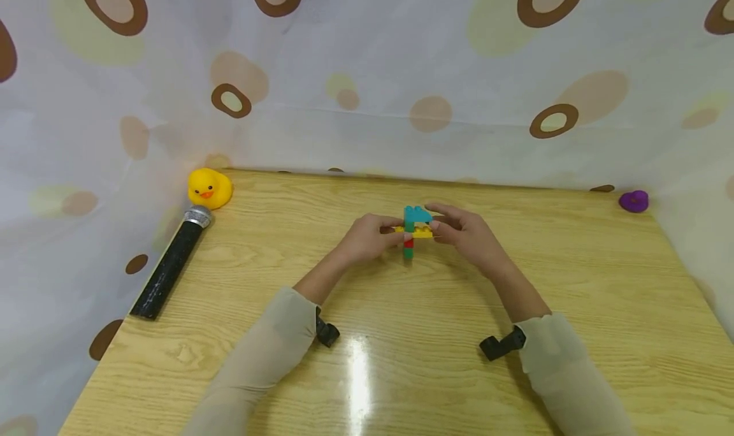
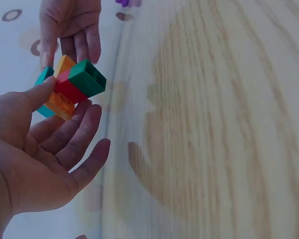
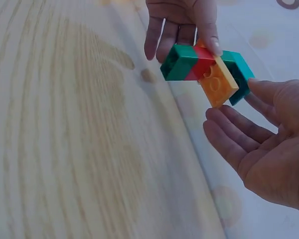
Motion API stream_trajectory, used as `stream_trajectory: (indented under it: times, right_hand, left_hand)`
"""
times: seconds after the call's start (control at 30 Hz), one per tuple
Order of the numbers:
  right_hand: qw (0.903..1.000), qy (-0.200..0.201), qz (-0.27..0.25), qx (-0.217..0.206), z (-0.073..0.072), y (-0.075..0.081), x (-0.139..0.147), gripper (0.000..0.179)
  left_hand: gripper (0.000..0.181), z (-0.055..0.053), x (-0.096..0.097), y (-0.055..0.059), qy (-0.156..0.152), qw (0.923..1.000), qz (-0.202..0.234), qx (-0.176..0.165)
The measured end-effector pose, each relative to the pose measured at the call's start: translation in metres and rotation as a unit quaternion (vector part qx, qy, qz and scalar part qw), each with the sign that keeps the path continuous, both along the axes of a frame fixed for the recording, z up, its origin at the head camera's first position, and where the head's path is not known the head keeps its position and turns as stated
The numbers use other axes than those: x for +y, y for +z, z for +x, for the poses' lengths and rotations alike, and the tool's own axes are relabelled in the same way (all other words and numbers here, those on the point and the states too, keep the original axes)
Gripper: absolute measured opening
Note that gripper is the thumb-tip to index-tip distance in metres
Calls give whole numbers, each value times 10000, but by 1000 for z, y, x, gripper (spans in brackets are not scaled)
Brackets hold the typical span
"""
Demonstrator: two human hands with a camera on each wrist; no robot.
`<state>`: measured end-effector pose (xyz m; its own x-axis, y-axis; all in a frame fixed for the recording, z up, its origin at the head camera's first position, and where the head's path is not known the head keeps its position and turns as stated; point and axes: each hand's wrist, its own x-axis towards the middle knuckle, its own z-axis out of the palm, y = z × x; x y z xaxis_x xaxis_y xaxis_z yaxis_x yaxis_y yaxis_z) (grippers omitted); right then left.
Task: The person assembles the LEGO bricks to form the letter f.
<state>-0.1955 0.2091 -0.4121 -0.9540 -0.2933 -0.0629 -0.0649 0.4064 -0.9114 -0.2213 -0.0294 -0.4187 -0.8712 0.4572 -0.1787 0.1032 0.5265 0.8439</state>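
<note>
A small stack of toy building bricks is held up in front of me between both hands. It has a blue sloped brick (image 1: 417, 214) on top, a long yellow brick (image 1: 423, 232) crossing the middle, and red (image 3: 203, 63) and green bricks (image 2: 87, 78) at the lower end. My left hand (image 1: 367, 237) pinches the stack around the yellow and red bricks, thumb in front. From the other side, my right hand (image 1: 466, 233) has its thumb and a finger at the blue brick's sloped tip. Its remaining fingers lie near the yellow brick's end (image 3: 220, 89).
On the wooden table (image 1: 413, 359), a yellow rubber duck (image 1: 209, 188) sits at the back left, behind a black microphone (image 1: 169, 267) with a silver head. A small purple toy (image 1: 634, 201) lies at the back right corner. Patterned cloth (image 1: 367, 72) hangs behind and at both sides.
</note>
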Motion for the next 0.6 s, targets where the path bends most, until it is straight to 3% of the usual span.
stream_trajectory:
  times: [0.1,0.2,0.37,0.6]
  right_hand:
    - [9999,-105,-71,-73,0,-4,0,50]
    - [9997,-198,-69,-149,1,-6,1,50]
    - [9983,-335,-43,-465,2,-10,0,52]
    - [9970,-420,190,-629,-1,-19,-1,53]
  left_hand:
    - [67,0,1,-1,98,9992,313,-248]
    - [73,-1,2,-3,90,9985,476,-247]
    - [65,0,6,-6,63,9984,455,-317]
    - [61,-1,11,-10,275,9989,224,-323]
